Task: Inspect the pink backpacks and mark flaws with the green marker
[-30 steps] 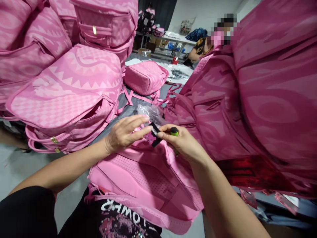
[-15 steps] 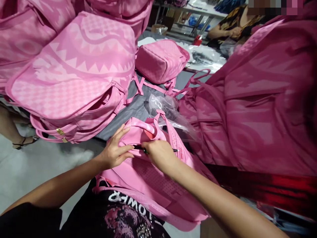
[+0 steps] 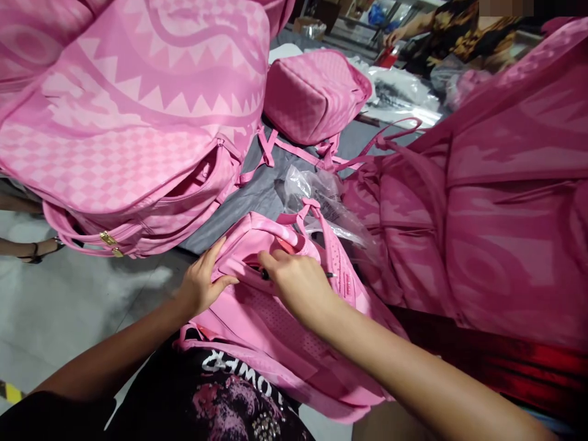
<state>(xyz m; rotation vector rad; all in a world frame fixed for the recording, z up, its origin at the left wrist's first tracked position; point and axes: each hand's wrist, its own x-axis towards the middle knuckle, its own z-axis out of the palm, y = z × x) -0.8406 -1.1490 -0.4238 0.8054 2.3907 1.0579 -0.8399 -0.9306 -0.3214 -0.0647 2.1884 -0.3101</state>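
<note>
A pink backpack (image 3: 271, 324) leans against my body, its strap side up. My left hand (image 3: 199, 282) grips its upper left edge, the thumb on the near side and the fingers along the outer side. My right hand (image 3: 298, 282) is closed over a slit near the top of the bag, its fingertips at the opening. Through that fist runs a slim black pen-like tool (image 3: 330, 275); one thin end sticks out on the right and a dark round end shows at the left. My palm hides the tool's middle. An orange-red patch shows beside the top handle.
A large pink backpack (image 3: 138, 141) stands at left with a zip partly open. A small pink bag (image 3: 312, 95) and clear plastic wrap (image 3: 316, 190) lie on the grey table (image 3: 220, 226). More pink backpacks (image 3: 514, 202) crowd the right. Across the table, a person's hand (image 3: 408, 30) touches a red object.
My left thumb has moved away from the slit and the tool. My right fingertips have shifted slightly up and left. The view has tilted, and the other person's hand now reaches the red object.
</note>
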